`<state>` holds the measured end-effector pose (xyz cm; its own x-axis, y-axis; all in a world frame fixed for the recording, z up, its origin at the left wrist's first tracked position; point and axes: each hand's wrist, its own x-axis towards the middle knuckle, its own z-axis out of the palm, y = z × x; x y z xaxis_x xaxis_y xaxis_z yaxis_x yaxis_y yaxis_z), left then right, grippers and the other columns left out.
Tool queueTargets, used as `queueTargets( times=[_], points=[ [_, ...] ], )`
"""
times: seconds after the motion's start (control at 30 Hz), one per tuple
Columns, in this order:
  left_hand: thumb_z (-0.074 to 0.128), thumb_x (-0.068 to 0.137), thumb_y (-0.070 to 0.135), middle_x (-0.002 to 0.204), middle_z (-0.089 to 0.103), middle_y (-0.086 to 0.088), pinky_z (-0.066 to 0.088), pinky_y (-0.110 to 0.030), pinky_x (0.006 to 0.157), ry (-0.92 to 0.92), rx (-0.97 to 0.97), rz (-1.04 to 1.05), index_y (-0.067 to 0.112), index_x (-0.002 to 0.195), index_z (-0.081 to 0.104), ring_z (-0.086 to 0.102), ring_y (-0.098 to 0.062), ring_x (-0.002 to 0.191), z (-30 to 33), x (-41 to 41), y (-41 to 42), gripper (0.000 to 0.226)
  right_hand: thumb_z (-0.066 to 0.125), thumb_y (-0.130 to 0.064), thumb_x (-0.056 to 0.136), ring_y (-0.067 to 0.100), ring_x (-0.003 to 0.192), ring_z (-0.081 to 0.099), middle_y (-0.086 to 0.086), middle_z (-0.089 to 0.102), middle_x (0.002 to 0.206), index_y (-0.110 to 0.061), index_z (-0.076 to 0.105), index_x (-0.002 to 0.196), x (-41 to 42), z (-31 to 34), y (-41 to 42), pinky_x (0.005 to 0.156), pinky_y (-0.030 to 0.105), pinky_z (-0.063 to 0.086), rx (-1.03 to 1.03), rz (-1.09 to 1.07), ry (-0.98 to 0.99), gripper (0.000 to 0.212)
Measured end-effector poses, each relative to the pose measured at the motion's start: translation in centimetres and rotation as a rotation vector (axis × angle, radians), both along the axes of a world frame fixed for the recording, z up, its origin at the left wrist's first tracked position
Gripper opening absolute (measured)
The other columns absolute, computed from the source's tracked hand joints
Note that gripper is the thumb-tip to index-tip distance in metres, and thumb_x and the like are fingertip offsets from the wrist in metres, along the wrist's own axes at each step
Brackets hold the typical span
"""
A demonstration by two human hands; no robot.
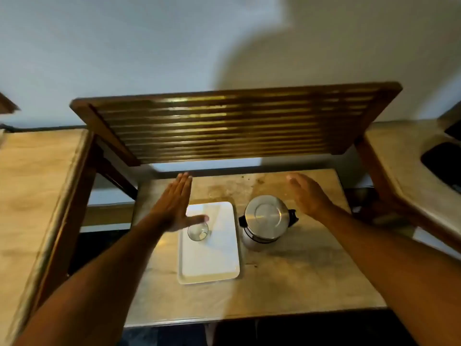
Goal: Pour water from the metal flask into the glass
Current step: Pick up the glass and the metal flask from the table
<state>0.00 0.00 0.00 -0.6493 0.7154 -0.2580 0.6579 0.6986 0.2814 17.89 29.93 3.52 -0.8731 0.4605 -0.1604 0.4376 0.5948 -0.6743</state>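
The metal flask [265, 221] stands upright on the table, seen from above, with a round steel lid and black side handles. Left of it a clear glass [198, 231] stands upright on a white tray [212, 260]. My left hand [175, 204] hovers flat above the tray's left edge, fingers straight, thumb stretched over the glass without gripping it. My right hand [308, 193] is held open just right of the flask and behind it, apart from it.
The small stone-topped table [299, 278] sits under a slatted wooden shelf [232, 123]. Wooden legs stand at both back corners. Stone counters flank it at left [35, 186] and right [404, 156]. A dark object lies at the far right edge.
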Motion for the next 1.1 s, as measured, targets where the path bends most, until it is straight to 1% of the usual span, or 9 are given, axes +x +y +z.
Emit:
queueTargets(
  times=[0.13,0.23,0.37,0.43,0.53,0.63,0.73,0.93,1.1],
  points=[
    [0.073,0.036,0.082,0.153,0.031,-0.011,0.032,-0.048,0.116,-0.175,-0.059,0.161,0.013,0.149,0.021,0.030,-0.032,0.140,-8.1,2.7,-3.1,0.142,0.048,-0.019,0.096,0.025,0.101,0.057,0.016,0.064,0.113,-0.006,0.063,0.107,2.2,-6.2,0.0,0.086,0.025,0.044,-0.080,-0.025,-0.148,0.023],
    [0.086,0.040,0.065,0.158,0.027,-0.009,0.028,-0.044,0.119,-0.334,-0.012,0.297,0.013,0.151,0.017,0.026,-0.029,0.144,-12.9,4.4,-4.6,0.142,0.056,-0.002,0.089,0.025,0.077,0.055,0.014,0.066,0.081,-0.003,0.067,0.076,3.0,-9.7,-1.4,0.057,0.013,0.047,-0.079,-0.138,-0.072,0.017],
    [0.094,0.059,0.024,0.156,0.035,-0.009,0.028,-0.033,0.113,-0.435,0.253,0.538,0.010,0.149,0.028,0.033,-0.028,0.143,-15.9,6.2,-3.7,0.112,0.064,0.004,0.076,0.001,0.048,0.049,-0.004,0.062,0.050,-0.019,0.065,0.054,2.2,-11.0,-1.6,0.046,0.021,0.046,-0.314,-0.231,0.096,0.032],
    [0.095,0.055,0.027,0.138,0.054,-0.004,0.041,-0.035,0.103,-0.461,0.413,0.671,0.019,0.137,0.044,0.049,-0.028,0.129,-16.5,6.4,-2.6,0.096,0.058,0.002,0.083,0.000,0.043,0.049,-0.011,0.060,0.044,-0.024,0.063,0.052,2.1,-11.0,-1.5,0.045,0.017,0.044,-0.425,-0.251,0.109,0.041],
    [0.088,0.050,0.045,0.114,0.060,0.008,0.046,-0.035,0.092,-0.507,0.562,0.785,0.029,0.121,0.050,0.057,-0.022,0.110,-17.1,6.6,-1.2,0.082,0.053,0.006,0.086,0.001,0.038,0.043,-0.007,0.049,0.036,-0.008,0.053,0.048,2.2,-11.3,-1.8,0.041,0.019,0.039,-0.536,-0.290,0.113,0.041],
    [0.092,0.058,0.033,0.110,0.060,0.015,0.048,-0.036,0.091,-0.534,0.591,0.780,0.035,0.117,0.050,0.057,-0.021,0.108,-17.3,7.2,-0.5,0.073,0.053,-0.015,0.082,0.010,0.034,0.044,0.001,0.045,0.033,0.000,0.048,0.043,3.0,-11.2,-2.0,0.042,0.021,0.039,-0.677,-0.282,0.071,0.042],
    [0.092,0.063,0.017,0.114,0.062,0.004,0.046,-0.034,0.088,-0.522,0.564,0.769,0.024,0.122,0.051,0.057,-0.024,0.108,-16.8,8.1,-0.3,0.072,0.054,-0.025,0.084,0.018,0.036,0.048,0.009,0.047,0.034,0.004,0.052,0.042,3.9,-10.9,-2.1,0.046,0.024,0.042,-0.738,-0.248,0.022,0.050],
    [0.092,0.063,0.015,0.116,0.064,-0.002,0.048,-0.035,0.089,-0.507,0.574,0.805,0.023,0.122,0.051,0.059,-0.024,0.107,-13.6,9.8,-1.0,0.073,0.048,-0.039,0.093,0.013,0.031,0.045,-0.001,0.043,0.032,-0.013,0.048,0.037,4.5,-10.6,-3.6,0.039,0.020,0.036,-0.787,-0.382,-0.017,0.062],
    [0.093,0.057,0.024,0.115,0.065,0.001,0.052,-0.032,0.087,-0.494,0.595,0.806,0.017,0.126,0.052,0.061,-0.023,0.106,-9.5,10.9,-1.8,0.081,0.054,-0.066,0.077,0.018,0.037,0.047,0.004,0.049,0.036,-0.012,0.051,0.042,5.2,-8.6,-5.8,0.046,0.028,0.038,-0.828,-0.325,-0.009,0.064]
  ],
)
